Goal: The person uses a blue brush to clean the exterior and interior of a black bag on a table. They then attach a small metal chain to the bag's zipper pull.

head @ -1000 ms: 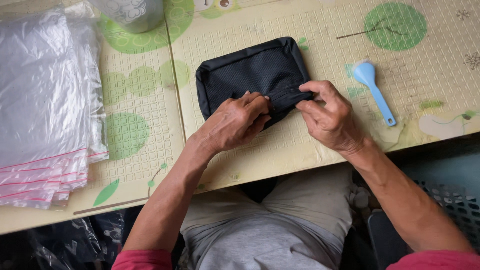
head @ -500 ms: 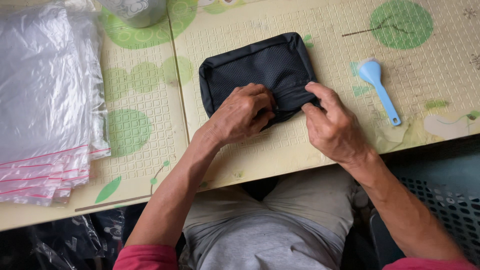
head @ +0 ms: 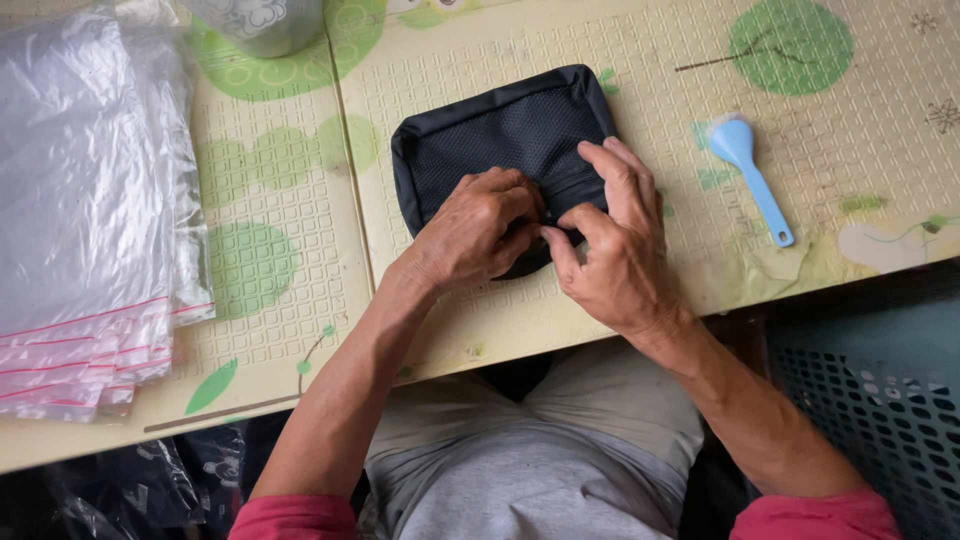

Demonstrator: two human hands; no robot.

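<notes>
So the black mesh pouch (head: pixel 505 135) is lying flat on the worktop (head: pixel 640 300), right in front of the person and a bit back from the near edge, which makes sense since both hands get something firm to press against

Left hand (head: pixel 480 228) sits on the pouch's near edge with the fingers curled in and pinching the fabric. Right hand (head: pixel 615 250) comes in from the other side — thumb and forefinger meet the left hand's fingertips right at that edge, the other fingers spread flat on the mesh, looks like to pin it down. So both sets of fingers are closed on the same little spot of the near rim. Can't tell what exactly is between them, could be a zip pull or a fold, the knuckles hide it

Room-wise: the pouch's near edge is still on the worktop, not hanging off, with a strip of patterned mat between it and the drop to the lap. To the right there's a light blue plastic scoop (head: pixel 750 175), well apart from the pouch, handle pointing toward the near edge. To the left, past a seam in the mat, a stack of clear zip bags (head: pixel 85 220) with red strips overhangs the near edge a little. A grey container (head: pixel 265 20) sits at the far side — only its bottom shows. A dark blue perforated crate (head: pixel 880 400) sits low down on the right, below the worktop
</notes>
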